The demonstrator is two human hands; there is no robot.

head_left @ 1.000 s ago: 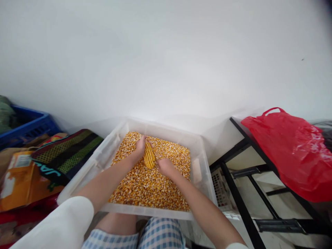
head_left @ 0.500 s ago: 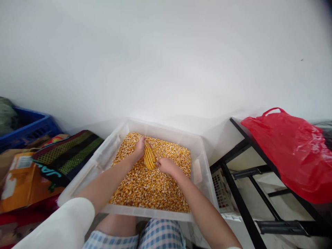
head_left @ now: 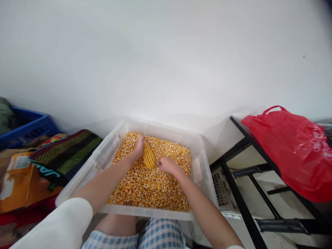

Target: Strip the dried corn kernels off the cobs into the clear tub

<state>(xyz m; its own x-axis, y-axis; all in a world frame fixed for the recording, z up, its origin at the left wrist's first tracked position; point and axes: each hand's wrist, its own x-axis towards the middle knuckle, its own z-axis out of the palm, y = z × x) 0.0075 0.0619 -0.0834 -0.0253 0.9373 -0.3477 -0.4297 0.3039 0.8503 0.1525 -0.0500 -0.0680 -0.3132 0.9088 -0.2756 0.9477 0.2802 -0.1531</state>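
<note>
Left hand (head_left: 139,146) clasps cob (head_left: 148,157)
Long axis fore-and-aft, near end angled right, by the curled right hand (head_left: 166,164); its pinch unclear.

Two bare arms reach forward and inward from the lower corners. The left arm (head_left: 109,183), in a white sleeve (head_left: 64,221) to near the elbow, stretches farther; its left hand (head_left: 139,146) is closed in a grip, most fingers hidden. The right arm (head_left: 199,207) slants in, its right hand (head_left: 166,164) loosely fisted, fingertips pointing toward the left hand, just apart.
</note>
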